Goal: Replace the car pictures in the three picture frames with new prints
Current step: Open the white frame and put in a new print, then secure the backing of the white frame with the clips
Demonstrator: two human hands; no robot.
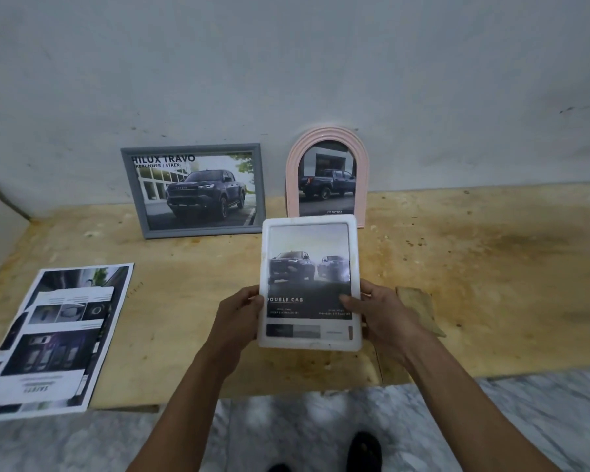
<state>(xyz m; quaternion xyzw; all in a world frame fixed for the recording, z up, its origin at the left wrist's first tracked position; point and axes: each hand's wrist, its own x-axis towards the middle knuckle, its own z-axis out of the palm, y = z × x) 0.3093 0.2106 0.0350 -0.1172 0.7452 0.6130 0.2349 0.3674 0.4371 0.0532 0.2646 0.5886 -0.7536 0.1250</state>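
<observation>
I hold a white picture frame (pixel 310 226) upright above the wooden table, its front facing me, with a print of two pickup trucks inside. My left hand (pixel 239 316) grips its lower left edge. On the lower right edge sits my right hand (pixel 377 313), thumb over the glass. A grey frame (pixel 194 148) with a dark pickup picture leans against the wall behind. Right of it stands a pink arched frame (pixel 364 172) showing a truck's rear. A stack of loose car prints (pixel 57 338) lies flat at the table's left front.
The wooden table (pixel 491 267) is stained and runs along a grey wall (pixel 286 63). A brown scrap of cloth or paper (pixel 419 306) lies just right of my right hand. Marble floor (pixel 542 420) and my dark shoes (pixel 363 451) show below the table edge.
</observation>
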